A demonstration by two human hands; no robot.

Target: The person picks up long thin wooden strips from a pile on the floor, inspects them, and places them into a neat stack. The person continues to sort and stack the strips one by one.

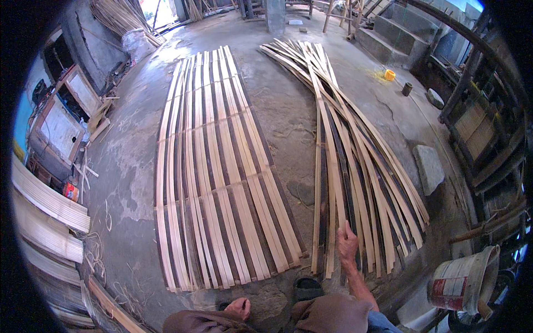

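My right hand (348, 244) reaches forward onto the near end of a loose pile of long bamboo strips (355, 161) that fans out across the concrete floor on the right. Its fingers close around one pale strip near the pile's front edge. To the left lies a flat mat of bamboo strips (222, 177) laid side by side, pale and dark ones alternating. My left hand (240, 308) rests low by my left knee, away from the strips; its fingers are curled and I cannot make out whether it holds anything.
A black sandal (307, 288) sits in front of my right knee. A worn bucket (463, 283) stands at lower right and a flat stone (429, 166) lies right of the pile. Stacked bamboo panels (47, 213) line the left, with steps (388, 33) at the back right.
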